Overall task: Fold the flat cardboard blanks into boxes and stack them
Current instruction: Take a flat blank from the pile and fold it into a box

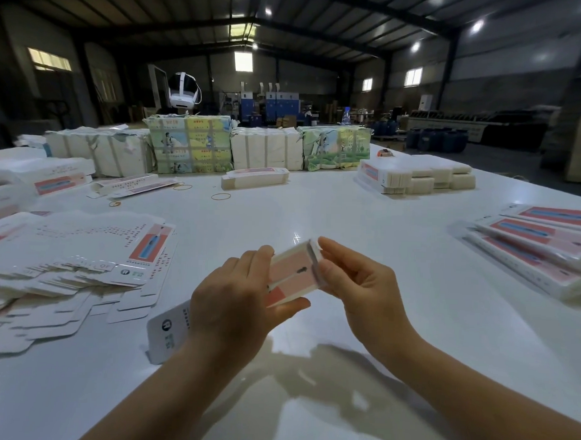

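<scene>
I hold a long white and pink carton (292,272) above the white table (365,222), pointing away from me. My left hand (237,293) grips its middle, thumb underneath and fingers over the top, and hides much of it. My right hand (356,281) pinches the far end, where a white end flap stands partly folded. The carton's near end (166,330) sticks out below my left wrist. A spread heap of flat blanks (83,265) lies at the left. Folded boxes (538,248) are stacked at the right edge.
Wrapped paper bundles (189,144) line the far side of the table. A small stack of blanks (256,179) and a larger one (416,175) lie in front of them. Rubber bands (221,196) are scattered mid-table. More cartons (37,181) sit at far left.
</scene>
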